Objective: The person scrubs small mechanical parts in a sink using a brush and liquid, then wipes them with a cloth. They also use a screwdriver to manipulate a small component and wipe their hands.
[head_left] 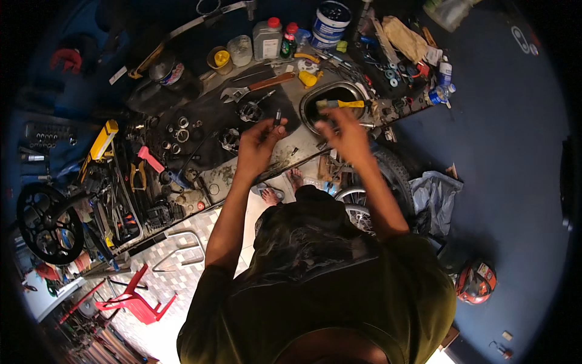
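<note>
A small dark cylindrical metal piece [278,116] is pinched upright in my left hand [260,145]. My right hand [347,138] is slightly blurred over the oval metal basin [309,97], its fingers apart and partly curled. Just beyond those fingertips is a yellow-handled brush [351,104] lying across the basin; whether they touch it is unclear. Left of my left hand, two metal assemblies [250,111] [229,141] rest on a dark mat [206,118], with a large adjustable wrench [236,92] above them and loose metal rings [182,134] farther left.
Tools crowd the bench's left, near a black wheel [48,221]. Bottles and jugs [267,45] and buckets [330,30] line the back. Below are a bicycle tyre [394,179], grey plastic sheeting [433,200], a red chair [139,300], a bent tube [182,261] and a helmet [473,282].
</note>
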A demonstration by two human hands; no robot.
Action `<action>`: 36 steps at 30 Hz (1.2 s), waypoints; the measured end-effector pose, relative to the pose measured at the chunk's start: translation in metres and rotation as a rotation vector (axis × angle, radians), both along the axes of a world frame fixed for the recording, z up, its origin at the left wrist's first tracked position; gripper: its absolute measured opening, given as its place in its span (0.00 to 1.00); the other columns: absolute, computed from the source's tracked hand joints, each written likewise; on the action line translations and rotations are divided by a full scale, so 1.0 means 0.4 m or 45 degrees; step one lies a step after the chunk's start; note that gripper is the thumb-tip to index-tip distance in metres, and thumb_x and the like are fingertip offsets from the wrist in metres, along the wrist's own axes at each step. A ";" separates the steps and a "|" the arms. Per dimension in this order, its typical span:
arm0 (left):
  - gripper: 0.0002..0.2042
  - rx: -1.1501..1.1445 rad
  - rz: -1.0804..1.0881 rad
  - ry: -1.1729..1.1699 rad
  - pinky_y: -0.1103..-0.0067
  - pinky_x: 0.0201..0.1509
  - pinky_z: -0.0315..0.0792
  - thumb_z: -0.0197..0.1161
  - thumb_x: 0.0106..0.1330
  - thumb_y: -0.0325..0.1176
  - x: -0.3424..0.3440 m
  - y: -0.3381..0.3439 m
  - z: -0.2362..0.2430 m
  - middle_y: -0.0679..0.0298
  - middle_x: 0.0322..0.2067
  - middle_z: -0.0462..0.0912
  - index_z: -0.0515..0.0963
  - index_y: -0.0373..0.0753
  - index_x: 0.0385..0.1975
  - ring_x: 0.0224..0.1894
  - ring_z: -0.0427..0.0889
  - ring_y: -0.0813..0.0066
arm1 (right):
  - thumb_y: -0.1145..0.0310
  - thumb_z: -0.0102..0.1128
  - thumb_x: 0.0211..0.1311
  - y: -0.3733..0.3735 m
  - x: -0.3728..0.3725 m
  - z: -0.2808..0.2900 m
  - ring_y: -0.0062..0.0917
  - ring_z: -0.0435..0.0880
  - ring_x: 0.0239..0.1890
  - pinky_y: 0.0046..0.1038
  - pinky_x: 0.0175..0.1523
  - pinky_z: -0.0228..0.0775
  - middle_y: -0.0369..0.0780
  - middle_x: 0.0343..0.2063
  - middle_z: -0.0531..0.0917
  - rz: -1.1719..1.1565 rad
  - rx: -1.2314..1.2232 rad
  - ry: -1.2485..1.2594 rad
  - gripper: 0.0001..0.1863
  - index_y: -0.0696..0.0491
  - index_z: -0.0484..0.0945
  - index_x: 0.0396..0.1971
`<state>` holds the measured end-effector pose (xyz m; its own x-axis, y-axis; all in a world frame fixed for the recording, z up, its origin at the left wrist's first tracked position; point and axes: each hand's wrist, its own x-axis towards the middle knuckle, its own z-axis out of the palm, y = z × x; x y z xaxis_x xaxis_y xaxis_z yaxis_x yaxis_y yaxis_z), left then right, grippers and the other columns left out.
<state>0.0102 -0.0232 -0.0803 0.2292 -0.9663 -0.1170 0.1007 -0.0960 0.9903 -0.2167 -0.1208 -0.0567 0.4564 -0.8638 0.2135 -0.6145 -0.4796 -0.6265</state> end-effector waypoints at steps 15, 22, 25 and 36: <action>0.13 0.050 -0.248 -0.831 0.64 0.49 0.78 0.67 0.66 0.29 -0.127 -0.267 -0.099 0.47 0.45 0.86 0.79 0.35 0.49 0.46 0.86 0.48 | 0.59 0.68 0.62 -0.310 -0.193 0.014 0.42 0.84 0.53 0.44 0.56 0.74 0.47 0.43 0.87 0.016 0.317 0.834 0.16 0.44 0.84 0.49; 0.12 0.047 -0.188 -0.745 0.68 0.49 0.78 0.70 0.64 0.27 -0.169 -0.337 -0.168 0.53 0.39 0.86 0.79 0.35 0.45 0.42 0.86 0.58 | 0.57 0.72 0.58 -0.317 -0.215 0.023 0.46 0.88 0.39 0.46 0.44 0.77 0.47 0.32 0.88 -0.065 0.333 0.167 0.17 0.49 0.83 0.43; 0.12 0.120 -0.191 -0.722 0.66 0.49 0.78 0.70 0.63 0.27 -0.189 -0.359 -0.168 0.50 0.39 0.86 0.79 0.34 0.45 0.45 0.87 0.55 | 0.47 0.72 0.55 -0.346 -0.198 -0.028 0.45 0.88 0.38 0.43 0.42 0.78 0.47 0.30 0.88 -0.085 0.353 0.146 0.22 0.49 0.85 0.41; 0.09 0.005 -0.169 -0.807 0.62 0.42 0.76 0.59 0.73 0.31 -0.216 -0.395 -0.205 0.50 0.35 0.83 0.69 0.34 0.44 0.37 0.85 0.51 | 0.43 0.64 0.65 -0.342 -0.160 -0.103 0.21 0.85 0.21 0.34 0.32 0.78 0.40 0.19 0.86 -0.153 0.672 -0.549 0.27 0.57 0.85 0.31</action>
